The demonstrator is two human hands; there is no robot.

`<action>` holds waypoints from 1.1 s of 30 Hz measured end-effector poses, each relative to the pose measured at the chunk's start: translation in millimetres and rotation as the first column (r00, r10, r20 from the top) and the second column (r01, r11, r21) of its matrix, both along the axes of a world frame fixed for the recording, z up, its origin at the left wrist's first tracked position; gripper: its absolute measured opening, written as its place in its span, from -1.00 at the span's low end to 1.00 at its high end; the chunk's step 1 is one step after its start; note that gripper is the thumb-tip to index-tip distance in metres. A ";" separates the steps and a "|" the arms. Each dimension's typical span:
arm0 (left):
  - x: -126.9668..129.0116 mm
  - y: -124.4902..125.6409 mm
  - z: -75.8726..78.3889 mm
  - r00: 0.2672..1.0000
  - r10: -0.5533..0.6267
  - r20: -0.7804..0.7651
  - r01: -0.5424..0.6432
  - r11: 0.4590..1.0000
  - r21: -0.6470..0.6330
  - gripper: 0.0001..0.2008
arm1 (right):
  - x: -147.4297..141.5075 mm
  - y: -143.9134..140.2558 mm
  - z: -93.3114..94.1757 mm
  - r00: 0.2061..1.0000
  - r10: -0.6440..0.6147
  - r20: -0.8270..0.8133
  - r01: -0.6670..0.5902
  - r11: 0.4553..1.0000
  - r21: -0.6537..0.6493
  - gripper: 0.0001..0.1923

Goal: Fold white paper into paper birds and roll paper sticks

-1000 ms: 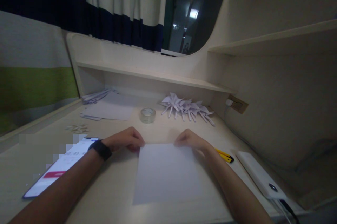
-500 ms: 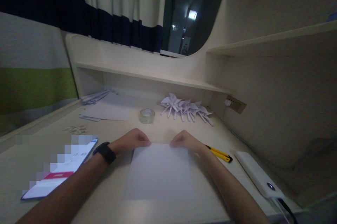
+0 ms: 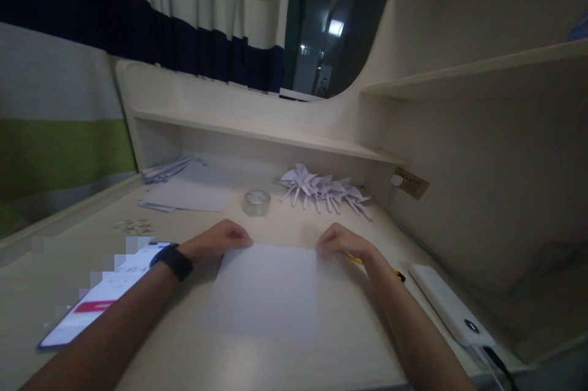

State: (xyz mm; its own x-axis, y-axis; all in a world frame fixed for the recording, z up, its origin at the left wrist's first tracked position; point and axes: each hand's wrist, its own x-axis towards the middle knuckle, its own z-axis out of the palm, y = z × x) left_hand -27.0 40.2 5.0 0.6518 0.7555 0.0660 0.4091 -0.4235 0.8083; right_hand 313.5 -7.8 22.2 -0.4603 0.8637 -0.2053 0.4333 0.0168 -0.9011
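Observation:
A white sheet of paper (image 3: 266,293) lies in front of me, its near end blurred. At its far left corner my left hand (image 3: 227,238) is closed, thumb and fingers pinching the edge. My right hand (image 3: 339,240) pinches the far right corner in the same way. Under my right wrist a yellow utility knife (image 3: 354,258) is partly hidden. Beyond the sheet stands a roll of clear tape (image 3: 256,202). Several white paper pinwheels (image 3: 321,189) lie in a row at the back of the desk.
A stack of paper (image 3: 193,189) rests at the back left. A lit phone (image 3: 98,305) lies beside my left forearm, with small pale pieces (image 3: 133,227) beyond it. On the right is a white power bank (image 3: 445,305) with cables. A shelf (image 3: 257,130) spans the back.
My right hand has slid right to the sheet's far corner, now covering more of the knife. My left hand and the sheet have shifted slightly left.

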 end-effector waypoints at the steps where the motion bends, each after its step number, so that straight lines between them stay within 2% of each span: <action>1: 0.5 -1.0 1.2 1.000 0.007 -0.003 -0.007 1.000 0.001 -0.62 | 1.6 -0.1 1.2 1.000 -0.010 0.005 0.010 1.000 0.018 -0.83; 6: -1.0 -4.8 11.1 0.999 0.048 0.015 -0.048 0.999 0.000 -0.61 | 2.6 -2.5 10.2 0.996 -0.089 -0.008 0.089 0.987 0.134 -0.77; 10: -3.0 -7.7 20.4 0.999 0.029 0.044 -0.028 0.999 -0.022 -0.61 | -10.8 -1.5 8.6 0.985 -0.160 -0.059 0.171 0.941 0.291 -0.62; 12: -2.4 -9.7 22.9 0.998 0.019 0.052 -0.017 1.000 -0.021 -0.62 | -20.3 0.6 3.5 0.989 -0.149 -0.012 0.143 0.913 0.383 -0.62; 16: -0.8 -12.1 22.1 0.998 -0.029 0.059 0.030 0.999 -0.025 -0.62 | -35.4 0.3 -2.6 0.968 -0.179 0.175 0.064 0.853 0.518 -0.83; 19: -1.9 -10.5 22.2 0.999 -0.026 0.034 0.027 0.999 -0.020 -0.64 | -39.8 -5.7 4.9 0.938 -0.222 0.264 0.021 0.801 0.599 -0.87; 21: -2.5 -9.0 26.3 1.000 0.005 0.030 -0.005 1.000 -0.004 -0.66 | -40.3 -11.2 14.6 0.913 -0.274 0.301 0.002 0.743 0.670 -0.87; 24: -0.8 -12.0 38.7 0.995 0.080 0.064 -0.085 0.994 0.074 -0.69 | -39.1 -21.2 28.9 0.869 -0.396 0.298 -0.008 0.590 0.807 -0.85; 26: 1.0 -20.8 47.7 0.988 0.126 0.091 -0.141 0.973 0.184 -0.72 | -37.4 -30.7 33.7 0.856 -0.454 0.248 -0.026 0.443 0.896 -0.83; 27: 1.3 -27.4 50.9 0.983 0.144 0.111 -0.168 0.952 0.254 -0.73 | -36.2 -36.9 34.0 0.858 -0.468 0.212 -0.039 0.352 0.935 -0.82; 29: -1.4 -44.0 52.3 0.974 0.180 0.138 -0.222 0.879 0.422 -0.75 | -33.1 -52.5 29.8 0.868 -0.478 0.133 -0.085 0.120 0.989 -0.82; 31: -9.7 -62.5 45.5 0.976 0.165 0.138 -0.216 0.758 0.616 -0.78 | -29.2 -71.7 19.7 0.866 -0.488 0.105 -0.174 -0.099 0.980 -0.79; 32: -15.6 -71.4 39.0 0.986 0.128 0.107 -0.166 0.696 0.698 -0.77 | -27.2 -81.8 12.7 0.860 -0.493 0.131 -0.231 -0.148 0.962 -0.73; 33: -22.4 -79.4 30.9 0.994 0.100 0.033 -0.090 0.646 0.758 -0.75 | -25.5 -91.8 4.7 0.849 -0.497 0.179 -0.288 -0.153 0.945 -0.68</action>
State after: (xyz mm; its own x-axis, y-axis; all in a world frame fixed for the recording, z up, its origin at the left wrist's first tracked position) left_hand -49.4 -39.2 35.9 0.5837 0.5032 0.6372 0.4886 -0.8445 0.2193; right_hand 288.0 -99.7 26.8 -0.5489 0.2724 0.7903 0.7620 0.5517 0.3391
